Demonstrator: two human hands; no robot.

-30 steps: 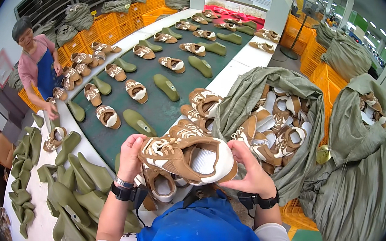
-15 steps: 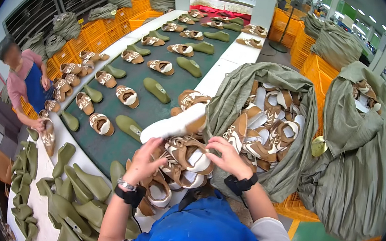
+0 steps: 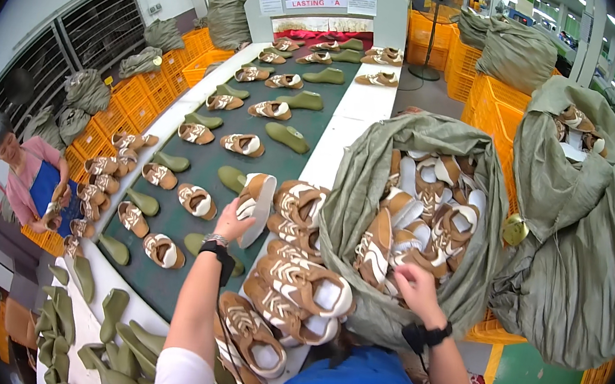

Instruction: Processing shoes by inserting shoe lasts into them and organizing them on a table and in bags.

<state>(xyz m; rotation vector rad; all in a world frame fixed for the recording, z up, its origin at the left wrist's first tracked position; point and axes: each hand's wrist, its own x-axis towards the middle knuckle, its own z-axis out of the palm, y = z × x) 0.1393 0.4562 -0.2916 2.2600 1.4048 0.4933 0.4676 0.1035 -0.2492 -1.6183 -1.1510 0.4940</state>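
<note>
Surface: dark green conveyor belt (image 3: 186, 254), brown-and-white shoe uppers set in rows.
Left hand (image 3: 232, 221): fingers clamped on a tan-and-white shoe upper (image 3: 256, 197), held just above the belt.
Right hand (image 3: 414, 289): fingers curled into the open grey-green woven sack (image 3: 356, 197) of uppers; grip cannot be told.

A long dark green conveyor belt (image 3: 196, 267) runs away up the middle, framed by a white counter (image 3: 355, 110). On the belt lie rows of tan-and-white unfinished shoe uppers (image 3: 243, 144), each just beside an olive green plastic shoe last (image 3: 287, 137). On the counter strip right of the belt, more tan uppers (image 3: 297, 286) lie heaped together. Left of the belt's near end, loose green lasts (image 3: 116, 341) crowd the counter.
</note>
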